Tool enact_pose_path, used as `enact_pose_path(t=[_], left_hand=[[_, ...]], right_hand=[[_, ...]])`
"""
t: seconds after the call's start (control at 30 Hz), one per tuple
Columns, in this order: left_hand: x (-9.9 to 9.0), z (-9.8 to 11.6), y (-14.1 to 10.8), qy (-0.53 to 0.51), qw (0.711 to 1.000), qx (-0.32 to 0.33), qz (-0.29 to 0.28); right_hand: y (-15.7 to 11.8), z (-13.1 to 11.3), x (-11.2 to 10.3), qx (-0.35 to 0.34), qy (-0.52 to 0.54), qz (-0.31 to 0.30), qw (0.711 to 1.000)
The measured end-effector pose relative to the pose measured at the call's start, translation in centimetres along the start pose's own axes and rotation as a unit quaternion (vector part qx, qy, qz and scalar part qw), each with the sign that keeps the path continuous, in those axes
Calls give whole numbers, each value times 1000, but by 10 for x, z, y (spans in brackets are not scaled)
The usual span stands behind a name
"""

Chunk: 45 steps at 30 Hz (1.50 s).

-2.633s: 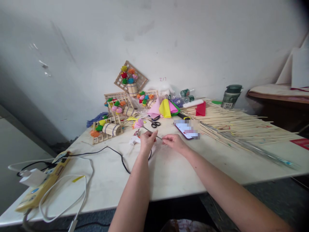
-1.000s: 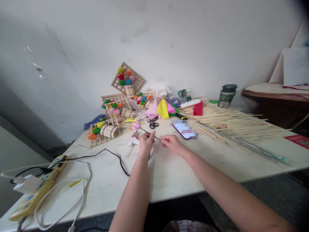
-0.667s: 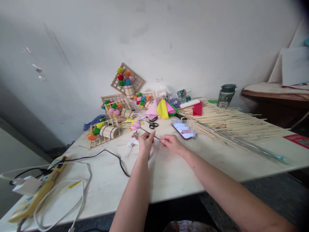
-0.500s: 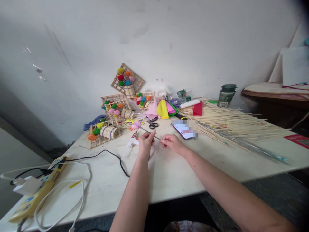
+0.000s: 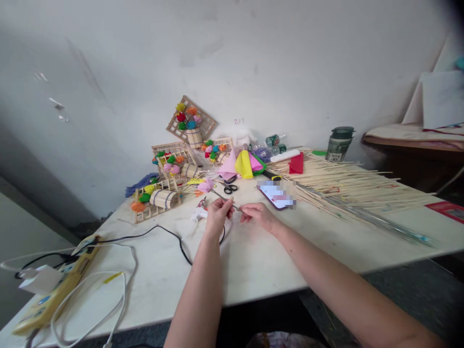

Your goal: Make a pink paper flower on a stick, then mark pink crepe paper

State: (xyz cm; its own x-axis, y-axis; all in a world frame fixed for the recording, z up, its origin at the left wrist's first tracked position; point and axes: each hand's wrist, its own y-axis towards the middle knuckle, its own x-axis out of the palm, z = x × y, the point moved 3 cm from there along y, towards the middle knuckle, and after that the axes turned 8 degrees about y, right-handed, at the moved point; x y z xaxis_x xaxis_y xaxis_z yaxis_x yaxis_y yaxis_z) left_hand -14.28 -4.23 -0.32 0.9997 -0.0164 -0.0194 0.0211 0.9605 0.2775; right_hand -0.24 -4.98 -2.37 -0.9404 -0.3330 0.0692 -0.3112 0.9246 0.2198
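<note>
Left hand [image 5: 217, 215] pinches the stem [image 5: 218, 195] of a pink flower [image 5: 206, 185]; right hand [image 5: 258, 214] pinches its near end. Flower points away over the table [image 5: 261, 266]. Forearms [image 5: 198, 285] reach forward, converging.

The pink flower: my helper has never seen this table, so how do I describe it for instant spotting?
On the white table, find the left hand and right hand pinching one thin grey stem. The pink flower is at that stem's far end, just beyond the left hand. Unlike the pink blooms on the wooden lattices, this one is on a hand-held stem.
</note>
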Motion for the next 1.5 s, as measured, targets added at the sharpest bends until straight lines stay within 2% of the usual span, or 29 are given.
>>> enact_pose_path(t=[0.3, 0.6, 0.73, 0.83, 1.07, 1.2, 1.5], left_hand=[[1, -1, 1, 39, 999, -12, 16], [1, -2, 1, 26, 1000, -14, 6], [-1, -3, 1, 46, 999, 9, -2], [-3, -3, 1, 72, 997, 24, 1], [-3, -2, 1, 82, 997, 8, 13], [-3, -5, 2, 94, 995, 12, 29], [-3, -7, 3, 131, 990, 11, 45]], right_hand=[[-2, -6, 2, -18, -103, 22, 994], [3, 3, 1, -6, -81, 18, 997], [3, 5, 0, 1, -61, 19, 998], [2, 4, 1, 5, -54, 23, 998], [3, 4, 3, -10, -50, 12, 999], [4, 6, 2, 15, -38, 34, 999], [3, 3, 3, -10, -95, 28, 995]])
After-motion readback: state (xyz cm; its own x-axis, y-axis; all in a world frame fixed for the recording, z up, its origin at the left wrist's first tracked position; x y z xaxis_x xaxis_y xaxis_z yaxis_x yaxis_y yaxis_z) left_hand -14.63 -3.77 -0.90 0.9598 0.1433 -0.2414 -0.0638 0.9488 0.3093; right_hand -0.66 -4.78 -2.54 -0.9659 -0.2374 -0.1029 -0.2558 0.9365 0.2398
